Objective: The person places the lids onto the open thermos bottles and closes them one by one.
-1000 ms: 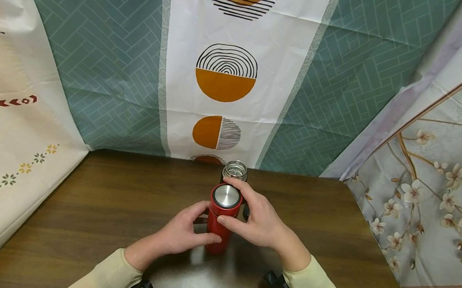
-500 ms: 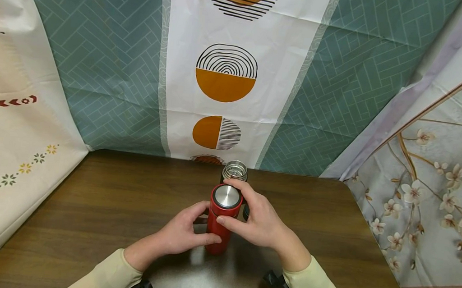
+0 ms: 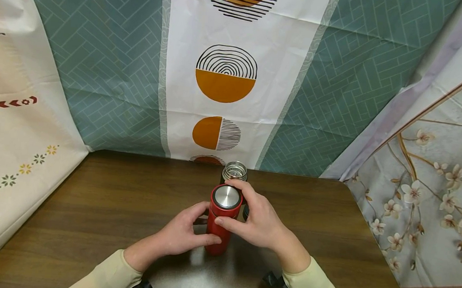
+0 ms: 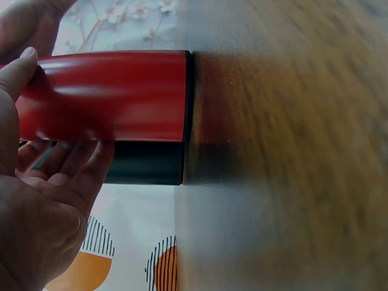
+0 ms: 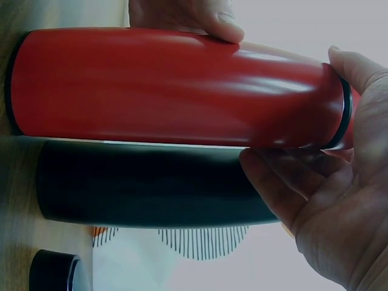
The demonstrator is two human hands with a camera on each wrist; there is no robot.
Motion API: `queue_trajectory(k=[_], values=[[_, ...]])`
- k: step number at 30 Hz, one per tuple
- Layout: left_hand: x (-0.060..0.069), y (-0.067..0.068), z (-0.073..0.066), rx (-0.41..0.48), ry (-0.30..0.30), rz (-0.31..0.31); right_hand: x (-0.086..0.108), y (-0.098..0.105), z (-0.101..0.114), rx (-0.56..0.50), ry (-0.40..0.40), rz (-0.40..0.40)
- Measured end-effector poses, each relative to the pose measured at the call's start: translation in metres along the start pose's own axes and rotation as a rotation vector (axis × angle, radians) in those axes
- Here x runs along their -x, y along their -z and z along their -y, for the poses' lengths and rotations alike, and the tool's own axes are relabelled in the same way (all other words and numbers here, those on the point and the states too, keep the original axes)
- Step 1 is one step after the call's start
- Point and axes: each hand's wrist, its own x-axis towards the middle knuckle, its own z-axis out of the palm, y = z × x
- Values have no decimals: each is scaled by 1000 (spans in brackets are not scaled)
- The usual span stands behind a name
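A red flask (image 3: 217,233) with a silver-topped lid (image 3: 227,196) stands upright on the table. My left hand (image 3: 179,231) grips its body from the left, thumb in front and fingers behind, as the left wrist view also shows. My right hand (image 3: 258,218) holds it near the top from the right, thumb and fingers around the lid area. Directly behind stands a dark flask (image 5: 151,183) with an open steel mouth (image 3: 235,170). A small black cap (image 5: 53,270) sits on the table beside the dark flask.
The brown wooden table (image 3: 129,190) reaches back to a patterned green and white cloth (image 3: 114,71). A cream cloth (image 3: 19,145) hangs at the left and a floral cloth (image 3: 434,200) at the right.
My right hand's fingers and thumb have shifted very slightly around the top of the red flask. The left hand and both flasks stay in place.
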Motion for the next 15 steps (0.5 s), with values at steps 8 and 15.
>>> queue_trajectory(k=[8, 15], values=[[0, 0, 0, -2, 0, 2, 0, 0, 0, 4, 11, -8], [0, 0, 0, 7, -2, 3, -1, 0, -1, 19, 44, 7]])
